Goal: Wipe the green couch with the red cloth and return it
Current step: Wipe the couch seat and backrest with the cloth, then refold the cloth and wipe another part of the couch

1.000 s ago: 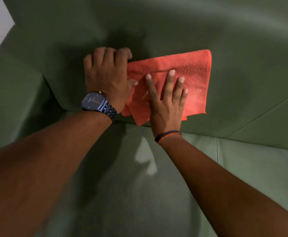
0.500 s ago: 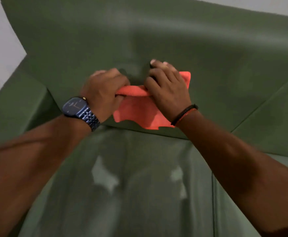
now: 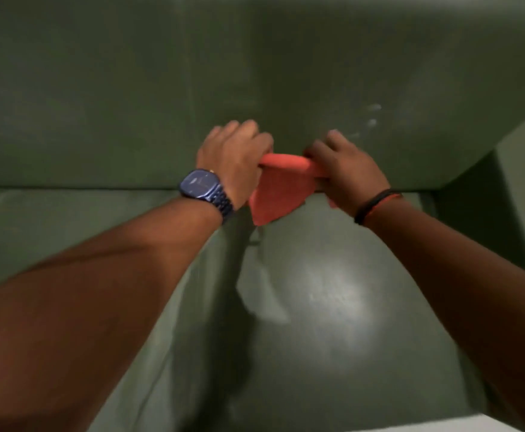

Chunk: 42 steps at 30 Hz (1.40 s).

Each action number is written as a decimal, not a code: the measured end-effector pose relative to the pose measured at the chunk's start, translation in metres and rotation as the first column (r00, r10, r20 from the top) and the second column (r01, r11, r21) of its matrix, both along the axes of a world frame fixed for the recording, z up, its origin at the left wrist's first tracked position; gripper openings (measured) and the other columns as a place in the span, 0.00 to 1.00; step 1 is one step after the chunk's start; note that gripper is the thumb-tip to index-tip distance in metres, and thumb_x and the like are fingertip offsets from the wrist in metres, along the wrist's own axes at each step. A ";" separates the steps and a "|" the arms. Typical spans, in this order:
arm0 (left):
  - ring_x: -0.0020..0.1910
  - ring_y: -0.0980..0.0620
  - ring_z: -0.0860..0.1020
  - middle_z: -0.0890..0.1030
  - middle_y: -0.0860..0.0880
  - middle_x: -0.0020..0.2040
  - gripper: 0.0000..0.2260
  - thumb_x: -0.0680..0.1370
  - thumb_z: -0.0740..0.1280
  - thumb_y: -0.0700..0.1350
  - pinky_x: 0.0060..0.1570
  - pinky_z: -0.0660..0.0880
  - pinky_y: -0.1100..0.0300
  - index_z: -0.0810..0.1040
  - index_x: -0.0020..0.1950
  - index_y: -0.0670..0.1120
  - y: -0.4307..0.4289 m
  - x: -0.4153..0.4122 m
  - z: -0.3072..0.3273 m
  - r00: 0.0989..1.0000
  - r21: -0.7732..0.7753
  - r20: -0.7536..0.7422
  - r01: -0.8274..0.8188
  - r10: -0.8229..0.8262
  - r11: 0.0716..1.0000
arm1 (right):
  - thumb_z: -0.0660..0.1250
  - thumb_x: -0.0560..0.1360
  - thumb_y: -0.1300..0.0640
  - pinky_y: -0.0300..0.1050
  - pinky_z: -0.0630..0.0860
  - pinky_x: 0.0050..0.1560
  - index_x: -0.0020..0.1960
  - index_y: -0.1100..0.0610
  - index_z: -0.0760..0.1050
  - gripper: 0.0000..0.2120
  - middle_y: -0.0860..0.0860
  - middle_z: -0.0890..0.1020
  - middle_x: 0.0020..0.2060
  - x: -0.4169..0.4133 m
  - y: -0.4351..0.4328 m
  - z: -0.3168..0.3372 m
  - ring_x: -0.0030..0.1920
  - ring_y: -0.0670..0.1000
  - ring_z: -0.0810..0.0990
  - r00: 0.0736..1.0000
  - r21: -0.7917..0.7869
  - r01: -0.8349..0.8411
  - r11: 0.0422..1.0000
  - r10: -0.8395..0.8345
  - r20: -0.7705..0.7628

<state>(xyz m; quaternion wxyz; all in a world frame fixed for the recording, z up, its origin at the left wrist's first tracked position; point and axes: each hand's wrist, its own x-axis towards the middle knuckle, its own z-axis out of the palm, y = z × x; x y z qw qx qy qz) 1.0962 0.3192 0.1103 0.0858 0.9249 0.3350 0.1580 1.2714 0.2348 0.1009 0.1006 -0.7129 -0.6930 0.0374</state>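
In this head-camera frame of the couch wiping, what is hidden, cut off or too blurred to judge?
- Red cloth: its ends are covered by the left hand and right hand.
- Both hands' fingers: curled around the cloth and motion-blurred.
- Blue wristwatch: dial too blurred to read.
- Green couch: cut off by the frame edges.
- Pale marks on the backrest: too smeared to identify.

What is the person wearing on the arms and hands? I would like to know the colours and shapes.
The left hand has a wristwatch at its wrist: dark blue, with a rounded-square face and a dark blue link bracelet. The right hand has thin bands at its wrist, one black and one red-orange. Both forearms are bare, no sleeves show. No gloves; any rings cannot be made out.
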 end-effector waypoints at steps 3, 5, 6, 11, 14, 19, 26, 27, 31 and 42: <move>0.40 0.39 0.74 0.77 0.41 0.39 0.05 0.66 0.66 0.36 0.37 0.66 0.49 0.76 0.39 0.44 -0.044 0.054 -0.011 0.991 0.080 0.126 0.036 -0.046 0.996 | 0.68 0.71 0.63 0.55 0.76 0.35 0.52 0.60 0.74 0.10 0.63 0.74 0.44 0.047 -0.066 -0.012 0.42 0.63 0.75 0.991 0.093 0.123 0.988 -0.127 0.038; 0.37 0.40 0.75 0.77 0.42 0.36 0.04 0.66 0.65 0.36 0.35 0.69 0.50 0.76 0.38 0.44 -0.072 0.063 -0.033 0.986 0.110 0.132 0.083 -0.097 0.990 | 0.69 0.71 0.63 0.54 0.76 0.34 0.52 0.59 0.75 0.10 0.63 0.75 0.43 0.057 -0.102 -0.035 0.41 0.63 0.76 0.989 0.084 0.132 0.988 -0.137 0.053; 0.36 0.40 0.75 0.77 0.42 0.35 0.04 0.66 0.64 0.36 0.34 0.70 0.51 0.76 0.38 0.44 -0.088 0.063 -0.048 0.984 0.116 0.113 0.126 -0.139 0.985 | 0.69 0.71 0.63 0.53 0.76 0.34 0.52 0.59 0.76 0.10 0.63 0.76 0.43 0.059 -0.118 -0.049 0.41 0.63 0.76 0.991 0.048 0.118 0.992 -0.121 0.055; 0.49 0.41 0.77 0.79 0.42 0.50 0.11 0.71 0.69 0.45 0.46 0.72 0.52 0.76 0.52 0.45 -0.169 0.019 -0.136 0.855 -0.264 -0.316 0.338 -0.412 0.903 | 0.66 0.72 0.51 0.52 0.76 0.39 0.56 0.58 0.75 0.16 0.61 0.79 0.46 0.030 -0.207 -0.132 0.41 0.62 0.79 0.989 -0.379 -0.147 0.913 0.144 -0.037; 0.62 0.42 0.70 0.74 0.43 0.63 0.37 0.62 0.71 0.65 0.60 0.67 0.47 0.69 0.66 0.48 -0.197 -0.014 -0.175 0.854 -0.430 -0.383 0.175 -0.354 0.886 | 0.65 0.70 0.39 0.52 0.76 0.48 0.58 0.55 0.73 0.24 0.58 0.78 0.55 0.013 -0.246 -0.167 0.51 0.60 0.78 0.992 -0.429 -0.127 0.894 0.115 -0.055; 0.74 0.43 0.46 0.49 0.46 0.77 0.65 0.47 0.64 0.77 0.71 0.47 0.37 0.42 0.74 0.49 -0.189 -0.036 -0.204 0.848 -0.428 -0.522 -0.167 -0.092 0.888 | 0.54 0.72 0.34 0.63 0.57 0.70 0.73 0.45 0.56 0.33 0.59 0.60 0.74 -0.018 -0.208 -0.209 0.73 0.63 0.57 0.927 -0.300 0.314 0.901 -0.359 -0.106; 0.74 0.44 0.41 0.44 0.47 0.77 0.70 0.41 0.55 0.82 0.70 0.44 0.35 0.38 0.74 0.48 -0.184 -0.039 -0.230 0.839 -0.365 -0.538 -0.147 -0.079 0.920 | 0.52 0.70 0.29 0.69 0.50 0.71 0.74 0.39 0.49 0.36 0.52 0.53 0.77 -0.019 -0.215 -0.244 0.76 0.58 0.48 0.963 -0.239 0.270 0.933 -0.259 0.076; 0.74 0.43 0.41 0.44 0.47 0.77 0.70 0.41 0.55 0.83 0.70 0.45 0.35 0.37 0.73 0.47 -0.184 -0.040 -0.231 0.838 -0.353 -0.539 -0.134 -0.084 0.926 | 0.52 0.70 0.29 0.68 0.51 0.71 0.74 0.39 0.49 0.36 0.52 0.54 0.77 -0.010 -0.218 -0.244 0.76 0.58 0.49 0.950 -0.235 0.311 0.921 -0.301 0.077; 0.74 0.42 0.40 0.42 0.46 0.77 0.71 0.41 0.54 0.82 0.69 0.44 0.35 0.35 0.73 0.46 -0.185 -0.038 -0.233 0.826 -0.316 -0.559 -0.129 -0.075 0.940 | 0.52 0.69 0.29 0.68 0.46 0.71 0.74 0.40 0.48 0.38 0.54 0.52 0.77 -0.017 -0.219 -0.243 0.76 0.60 0.48 0.926 -0.265 0.376 0.888 -0.368 0.080; 0.73 0.39 0.38 0.40 0.45 0.76 0.72 0.40 0.56 0.82 0.67 0.42 0.32 0.33 0.72 0.44 -0.191 -0.028 -0.231 0.806 -0.307 -0.591 -0.192 -0.028 0.932 | 0.53 0.66 0.26 0.68 0.48 0.70 0.74 0.39 0.48 0.41 0.53 0.52 0.77 -0.013 -0.223 -0.240 0.76 0.60 0.47 0.916 -0.301 0.401 0.865 -0.388 0.104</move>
